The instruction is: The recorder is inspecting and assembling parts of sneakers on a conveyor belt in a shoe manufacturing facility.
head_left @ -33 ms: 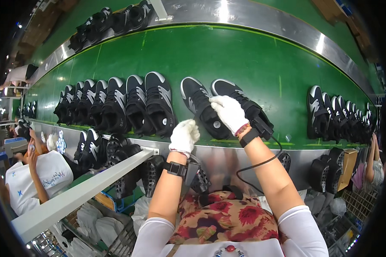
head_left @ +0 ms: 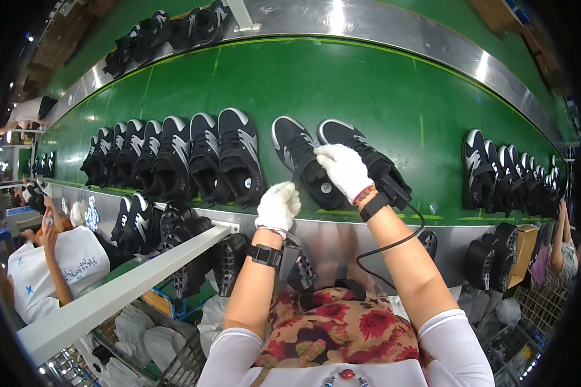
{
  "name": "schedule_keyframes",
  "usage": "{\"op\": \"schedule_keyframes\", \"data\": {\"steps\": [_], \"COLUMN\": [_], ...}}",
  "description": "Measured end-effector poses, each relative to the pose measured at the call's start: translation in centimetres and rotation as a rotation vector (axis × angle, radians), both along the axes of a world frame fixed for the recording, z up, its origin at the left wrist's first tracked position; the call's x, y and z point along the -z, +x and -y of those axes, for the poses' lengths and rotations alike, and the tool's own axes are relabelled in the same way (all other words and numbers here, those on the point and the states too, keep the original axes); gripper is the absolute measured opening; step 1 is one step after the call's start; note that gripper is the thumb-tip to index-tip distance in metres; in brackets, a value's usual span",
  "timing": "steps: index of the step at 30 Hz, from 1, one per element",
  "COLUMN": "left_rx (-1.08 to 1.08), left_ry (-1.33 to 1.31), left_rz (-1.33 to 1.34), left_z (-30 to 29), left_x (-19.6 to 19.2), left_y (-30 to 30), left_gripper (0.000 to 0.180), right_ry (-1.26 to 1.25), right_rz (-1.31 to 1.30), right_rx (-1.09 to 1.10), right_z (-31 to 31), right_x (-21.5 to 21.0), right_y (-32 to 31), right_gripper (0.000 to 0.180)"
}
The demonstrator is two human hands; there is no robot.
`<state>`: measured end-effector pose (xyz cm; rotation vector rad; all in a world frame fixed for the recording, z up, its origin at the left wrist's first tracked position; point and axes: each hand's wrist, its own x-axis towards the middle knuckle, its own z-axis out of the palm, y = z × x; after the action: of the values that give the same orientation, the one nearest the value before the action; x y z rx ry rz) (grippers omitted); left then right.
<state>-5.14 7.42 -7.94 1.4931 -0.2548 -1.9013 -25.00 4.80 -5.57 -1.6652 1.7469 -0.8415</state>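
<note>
Curling into a loose fist, the fingers of the white-gloved left hand (head_left: 278, 205) are at the near edge of a green table (head_left: 368, 71); whether they enclose anything cannot be told. The white-gloved right hand (head_left: 344, 171) is over the inner sides of a black-and-silver pair, its fingers bent and close together, their tips by the gap between the left shoe (head_left: 295, 143) and right shoe (head_left: 339, 133); whether they grip is unclear. Both shoes sit on the table, toes pointing away, between a row of similar shoes (head_left: 174, 145) leftward and a second row (head_left: 478, 158) rightward.
</note>
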Motion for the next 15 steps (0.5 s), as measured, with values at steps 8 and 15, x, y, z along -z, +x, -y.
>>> {"op": "schedule_keyframes", "data": {"steps": [8,15], "left_rx": [0.036,0.489], "left_ry": [0.054,-0.294], "left_rz": [0.011,0.669], "left_z": [-0.7,-1.6], "left_x": [0.9,-0.6], "left_y": [-2.7,-1.7], "left_gripper": [0.017,0.075], "right_ry": [-0.142,0.049], "right_rz": [-0.039,-0.278], "right_rx": [0.047,0.172], "right_z": [-1.1,-6.9], "right_x": [-1.8,-9.2], "right_y": [-0.4,-13.8], "right_gripper": [0.021,0.046]}}
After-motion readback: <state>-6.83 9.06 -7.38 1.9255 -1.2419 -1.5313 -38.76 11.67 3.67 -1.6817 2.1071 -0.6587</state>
